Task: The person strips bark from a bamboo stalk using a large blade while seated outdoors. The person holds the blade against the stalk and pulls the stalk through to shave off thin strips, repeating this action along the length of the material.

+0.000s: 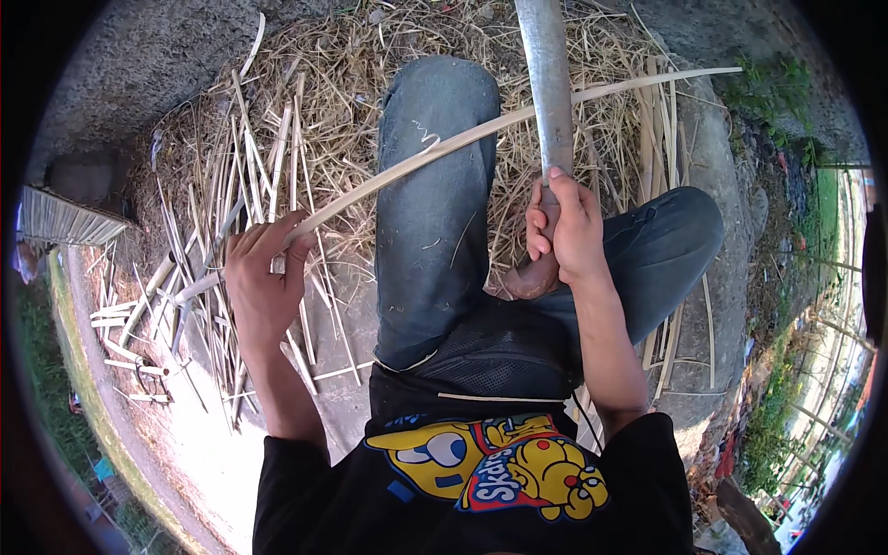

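The left hand [264, 287] has its fingers closed around the near end of a long bamboo strip [481, 134], which runs up to the right across the knee in jeans [430, 194]. The right hand [564, 231] grips the wooden handle of a big knife [548, 92], whose blade crosses the strip above the straw pile [324, 74].

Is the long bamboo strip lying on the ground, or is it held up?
Held up: the left hand grips the bamboo strip, which crosses above the knee.
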The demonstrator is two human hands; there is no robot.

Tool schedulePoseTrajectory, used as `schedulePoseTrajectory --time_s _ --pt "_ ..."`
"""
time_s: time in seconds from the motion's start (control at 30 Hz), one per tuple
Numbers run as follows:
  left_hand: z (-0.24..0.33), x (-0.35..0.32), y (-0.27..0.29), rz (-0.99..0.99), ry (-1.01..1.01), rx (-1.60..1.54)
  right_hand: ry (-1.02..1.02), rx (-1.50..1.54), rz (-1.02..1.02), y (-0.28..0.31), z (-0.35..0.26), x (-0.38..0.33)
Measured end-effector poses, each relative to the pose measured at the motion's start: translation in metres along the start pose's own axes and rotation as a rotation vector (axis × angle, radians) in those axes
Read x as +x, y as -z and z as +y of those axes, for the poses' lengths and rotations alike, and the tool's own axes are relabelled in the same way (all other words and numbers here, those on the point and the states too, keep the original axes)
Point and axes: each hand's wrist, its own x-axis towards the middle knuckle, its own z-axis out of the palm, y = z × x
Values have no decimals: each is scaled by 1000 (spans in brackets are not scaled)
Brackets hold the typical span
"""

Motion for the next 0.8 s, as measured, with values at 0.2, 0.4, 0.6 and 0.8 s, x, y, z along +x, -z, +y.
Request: schedulePoseTrajectory --time_s 0.2,0.4,0.6,0.8 --pt "-25 -17 8 32 164 -209 15 67 -3 -1 5 -3" --pt "-1 -3 -36 -105 176 -458 -72 -70 -234 -34 40 -23" --pt "-2 4 -44 -162 292 -632 22 52 -91 -19 12 -6" --pt "7 3 -63 -124 254 -806 -97 28 -207 -29 24 -17"
